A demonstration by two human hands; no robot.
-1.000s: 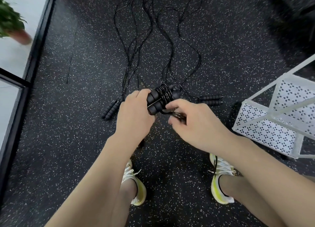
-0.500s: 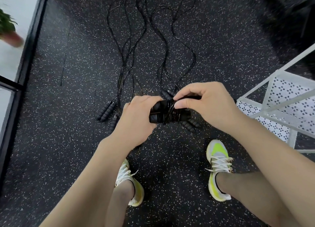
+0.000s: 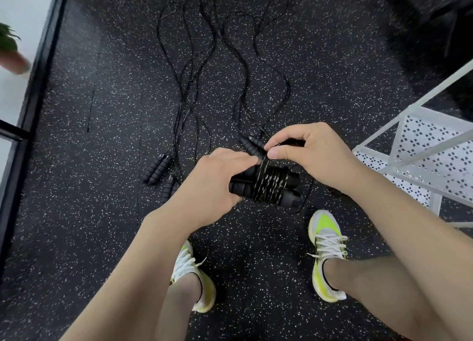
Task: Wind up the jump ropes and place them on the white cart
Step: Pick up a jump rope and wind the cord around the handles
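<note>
Holding: left hand (image 3: 212,187) grips the paired handles of the wound rope (image 3: 268,184), fingers curled round them
Pinching: right hand (image 3: 314,154) nips the cord's end just above the coils (thumb and forefinger closed on it)
Floor ropes: loose ropes (image 3: 194,90) lie stretched on the speckled floor (image 3: 89,161), handles near the left hand
Cart: white cart (image 3: 422,166) just right of the right hand
Feet: shoes (image 3: 326,251) below the hands
</note>
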